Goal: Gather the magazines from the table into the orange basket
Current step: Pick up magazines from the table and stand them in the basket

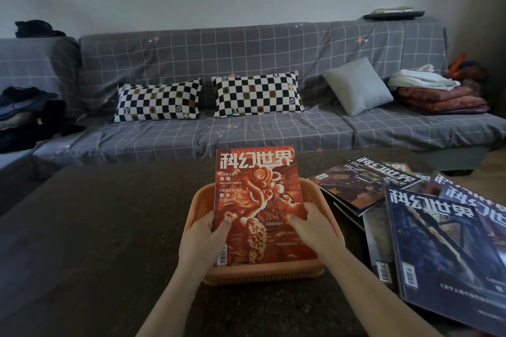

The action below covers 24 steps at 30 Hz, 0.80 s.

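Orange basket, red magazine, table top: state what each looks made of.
Orange basket: likely moulded plastic, matt; its walls are a fine lattice of small holes.
Red magazine, held by the left hand and right hand: paper with a coated, slightly glossy printed cover.
Table top: dark and speckled, perhaps stone or a laminate imitating it; the picture leaves this open.

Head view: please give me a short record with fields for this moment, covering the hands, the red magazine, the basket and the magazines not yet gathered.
left hand: grips the lower left edge of the red magazine
right hand: grips its lower right edge
red magazine: cover up, tilted, near end inside the orange basket, far end sticks out above the far rim
orange basket: on the dark table, directly in front of the person
remaining magazines: loose overlapping pile of dark-covered issues on the table, right of the basket
task state: not finished
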Available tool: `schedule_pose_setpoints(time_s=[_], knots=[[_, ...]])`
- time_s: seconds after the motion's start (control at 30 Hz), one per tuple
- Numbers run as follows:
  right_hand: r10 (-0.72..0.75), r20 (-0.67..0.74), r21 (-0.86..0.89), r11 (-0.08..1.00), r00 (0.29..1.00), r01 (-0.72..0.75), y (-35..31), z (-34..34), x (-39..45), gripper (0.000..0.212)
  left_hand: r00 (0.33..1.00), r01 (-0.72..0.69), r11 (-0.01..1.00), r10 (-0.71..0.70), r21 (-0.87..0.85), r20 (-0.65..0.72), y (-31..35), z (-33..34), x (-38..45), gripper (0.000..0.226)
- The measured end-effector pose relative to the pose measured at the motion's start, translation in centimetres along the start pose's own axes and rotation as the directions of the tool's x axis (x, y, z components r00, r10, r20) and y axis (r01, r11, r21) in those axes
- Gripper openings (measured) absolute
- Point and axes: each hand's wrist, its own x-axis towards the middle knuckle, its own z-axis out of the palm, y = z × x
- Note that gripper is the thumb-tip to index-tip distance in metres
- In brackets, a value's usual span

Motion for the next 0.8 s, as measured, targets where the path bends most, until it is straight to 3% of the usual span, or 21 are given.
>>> schedule_pose_setpoints(time_s=[0.1,0.2,0.43,0.6,0.8], knots=[[0.145,0.087,0.175,0.972,0.986,-0.158,-0.3,0.1,0.4,0.054,0.963,0.257,0.901,-0.208,-0.348,0.173,0.4,-0.1,0.9,0.04],[0.171,0.166,0.242,0.948,0.971,-0.208,-0.3,-0.3,0.7,0.052,0.918,0.389,0.757,-0.269,-0.525,0.292,0.8,0.1,1.7,0.054],[0.1,0.244,0.364,0.912,0.965,-0.187,-0.2,-0.8,0.8,0.045,0.903,0.405,0.696,-0.204,-0.593,0.377,-0.2,0.1,2.5,0.06],[0.123,0.219,0.342,0.92,0.968,-0.194,0.0,-0.7,1.2,0.05,0.889,0.385,0.734,-0.131,-0.56,0.439,-0.5,0.5,2.7,0.075],[0.117,0.231,0.449,0.868,0.966,-0.212,0.2,-0.6,1.9,0.041,0.906,0.399,0.665,-0.179,-0.631,0.385,-0.8,1.0,3.5,0.043]])
